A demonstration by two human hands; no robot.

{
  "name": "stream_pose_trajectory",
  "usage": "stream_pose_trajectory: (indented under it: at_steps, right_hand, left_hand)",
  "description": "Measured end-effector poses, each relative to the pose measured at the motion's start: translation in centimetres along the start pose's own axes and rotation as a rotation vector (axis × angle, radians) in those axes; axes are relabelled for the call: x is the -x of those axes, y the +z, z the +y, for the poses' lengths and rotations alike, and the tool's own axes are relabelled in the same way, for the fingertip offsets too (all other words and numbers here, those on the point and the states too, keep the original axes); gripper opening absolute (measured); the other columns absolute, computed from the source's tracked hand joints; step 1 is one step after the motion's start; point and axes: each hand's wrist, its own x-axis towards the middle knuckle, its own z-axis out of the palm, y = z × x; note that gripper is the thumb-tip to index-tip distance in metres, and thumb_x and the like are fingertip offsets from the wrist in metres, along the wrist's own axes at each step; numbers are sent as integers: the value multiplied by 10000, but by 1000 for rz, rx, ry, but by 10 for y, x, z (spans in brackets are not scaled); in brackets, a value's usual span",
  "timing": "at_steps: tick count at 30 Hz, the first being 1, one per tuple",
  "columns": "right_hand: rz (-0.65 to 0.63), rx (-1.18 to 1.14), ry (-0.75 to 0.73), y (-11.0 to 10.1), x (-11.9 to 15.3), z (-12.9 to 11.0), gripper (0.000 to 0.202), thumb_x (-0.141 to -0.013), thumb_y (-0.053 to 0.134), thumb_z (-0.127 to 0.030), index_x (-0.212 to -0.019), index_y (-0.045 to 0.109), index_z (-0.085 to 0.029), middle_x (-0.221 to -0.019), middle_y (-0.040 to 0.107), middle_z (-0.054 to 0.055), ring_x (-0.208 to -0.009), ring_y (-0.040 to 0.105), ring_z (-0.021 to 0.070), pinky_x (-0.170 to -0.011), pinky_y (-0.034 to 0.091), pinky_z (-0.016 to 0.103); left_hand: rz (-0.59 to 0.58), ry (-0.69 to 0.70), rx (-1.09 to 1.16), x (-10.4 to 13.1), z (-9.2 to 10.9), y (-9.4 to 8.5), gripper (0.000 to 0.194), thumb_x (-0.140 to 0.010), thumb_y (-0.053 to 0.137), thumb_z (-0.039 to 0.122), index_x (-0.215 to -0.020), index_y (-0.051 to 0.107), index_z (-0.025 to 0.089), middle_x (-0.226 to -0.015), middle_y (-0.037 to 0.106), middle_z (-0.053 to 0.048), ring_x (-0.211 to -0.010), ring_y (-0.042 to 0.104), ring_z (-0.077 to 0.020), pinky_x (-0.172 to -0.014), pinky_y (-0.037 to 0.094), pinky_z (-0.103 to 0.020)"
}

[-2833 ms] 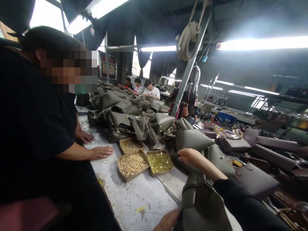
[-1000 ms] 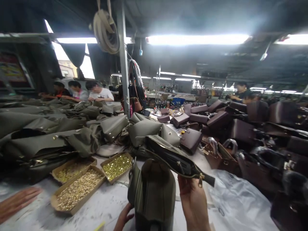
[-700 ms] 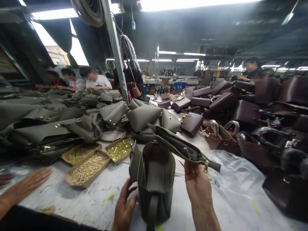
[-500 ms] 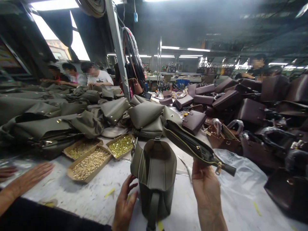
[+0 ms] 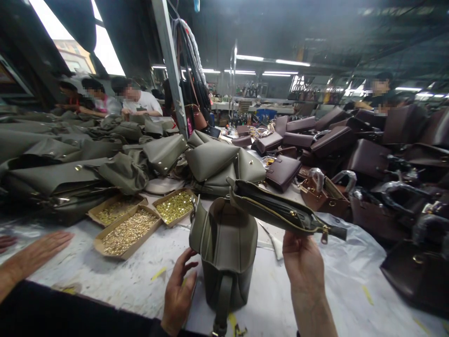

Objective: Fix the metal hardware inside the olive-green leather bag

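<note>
An open olive bag (image 5: 229, 252) stands on the white table, its opening facing up and its strap hanging toward me. Beside its left wall is my left hand (image 5: 180, 285), fingers curved and apart, the fingertips near the bag's flap. My right hand (image 5: 304, 262) grips a long olive zippered pouch (image 5: 277, 210) from below and holds it up over the bag's right rim. The pouch's zip is open, showing a dark inside, and a gold zip pull dangles at its right end.
Cardboard trays of gold studs (image 5: 128, 234) lie left, near another person's hand (image 5: 45, 250). Olive bags (image 5: 213, 161) are heaped behind. Dark brown bags (image 5: 333, 140) and a clear plastic sheet (image 5: 351, 248) are at right. A metal post (image 5: 171, 70) rises behind.
The pouch in my right hand has shifted slightly left at its far end and lies more level. My left hand has barely moved beside the bag. The view has tilted a little.
</note>
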Motion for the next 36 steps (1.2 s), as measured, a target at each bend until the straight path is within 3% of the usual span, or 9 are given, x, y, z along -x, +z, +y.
stream_pose_trajectory:
  at_steps: [6, 11, 14, 18, 20, 23, 28, 32, 36]
  right_hand:
    - [-255, 244, -76, 33, -30, -11, 254, -680, 816, -190, -902, 697, -167, -843, 760, 6, -727, 713, 157, -747, 627, 311]
    - [-458, 469, 43, 66, -47, 6, 386, -692, 838, -401, -959, 645, -199, -769, 706, -52, -651, 636, 121, -662, 541, 252]
    - [-559, 586, 148, 77, -49, 25, 428, -675, 840, -486, -905, 638, -188, -709, 673, -61, -590, 575, 101, -568, 458, 209]
    - [-674, 753, 332, 82, -50, 48, 459, -642, 853, -544, -749, 627, -159, -574, 612, -58, -464, 450, 68, -449, 317, 186]
    - [-746, 841, 433, 84, -48, 58, 443, -626, 864, -521, -717, 644, -147, -548, 608, -48, -445, 437, 67, -436, 298, 187]
    - [-842, 933, 546, 87, -44, 67, 387, -649, 853, -477, -709, 664, -145, -557, 621, -38, -462, 465, 77, -447, 322, 190]
    - [-925, 982, 613, 86, -35, 71, 392, -661, 846, -489, -752, 659, -157, -587, 613, -46, -502, 474, 74, -508, 366, 198]
    - [-950, 980, 659, 79, -33, 71, 466, -650, 838, -567, -766, 626, -170, -610, 603, -43, -520, 477, 86, -535, 375, 220]
    - [-966, 963, 657, 74, -33, 73, 510, -631, 848, -603, -769, 608, -174, -631, 581, -45, -555, 475, 93, -566, 368, 232]
  left_hand:
    - [0, 187, -175, 10, 6, -7, 389, -958, 568, 322, -1336, 600, 239, -1307, 668, -103, -1088, 679, -284, -885, 617, -422]
    - [79, 121, -187, 14, 4, -12, 445, -976, 514, 386, -1383, 550, 208, -1330, 644, -128, -1076, 673, -298, -890, 605, -460]
    - [128, 195, -250, 15, 10, -15, 402, -963, 522, 384, -1324, 581, 217, -1254, 653, -122, -1003, 671, -287, -879, 594, -484]
    - [190, 523, -216, 7, 43, -12, 346, -910, 565, 252, -1253, 608, 250, -1166, 620, -96, -1016, 641, -287, -936, 570, -529]
    - [163, 671, -154, -4, 70, -6, 423, -888, 557, 164, -1295, 586, 274, -1156, 606, -84, -1031, 637, -284, -906, 588, -515]
    - [41, 739, -159, -24, 109, 9, 527, -873, 567, 96, -1364, 538, 284, -1200, 618, -84, -1101, 632, -293, -944, 580, -525]
    - [-198, 426, -185, -53, 144, 45, 501, -947, 554, 189, -1433, 458, 266, -1495, 491, -118, -1381, 495, -311, -1155, 440, -544]
    - [-75, 267, -25, -69, 139, 68, 532, -983, 518, 253, -1496, 379, 273, -1640, 306, -100, -1522, 302, -303, -1268, 252, -546]
    - [-120, 101, 120, -82, 127, 75, 495, -988, 530, 322, -1463, 435, 219, -1517, 480, -140, -1421, 464, -292, -1197, 394, -512]
